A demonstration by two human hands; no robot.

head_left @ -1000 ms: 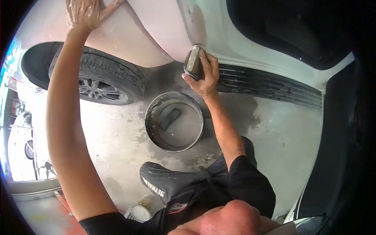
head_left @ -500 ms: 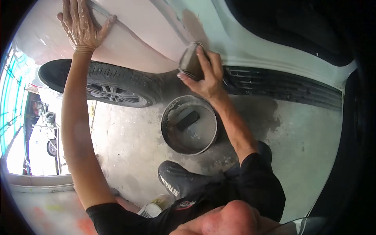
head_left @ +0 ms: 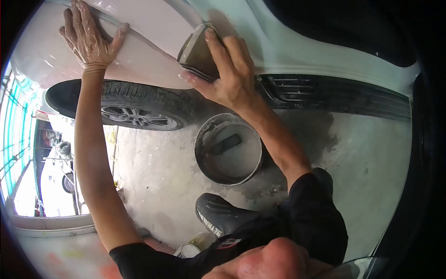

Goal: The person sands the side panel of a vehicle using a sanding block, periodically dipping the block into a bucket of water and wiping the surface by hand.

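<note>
My left hand (head_left: 89, 43), wet with whitish residue, lies on the pale car body panel (head_left: 147, 28) above the wheel, its fingers spread. My right hand (head_left: 231, 69) grips a brownish sheet of sandpaper (head_left: 200, 52), which looks folded around a block. It is pressed to the panel near the lower edge, right of the wheel arch. My thumb is at its lower edge and my fingers lie over its face. A darker damp patch (head_left: 222, 22) shows on the panel just beyond the sandpaper.
Below stands a round bucket (head_left: 200, 162) of cloudy water with a dark block (head_left: 226, 144) in it. The car's tyre (head_left: 144, 96) is left, a black side step (head_left: 325, 93) right. A small can (head_left: 189, 251) is near my shoe (head_left: 223, 214).
My right hand has moved left and up along the panel with the sandpaper. My left hand remains flat on the panel, slightly shifted in view as the camera moved.
</note>
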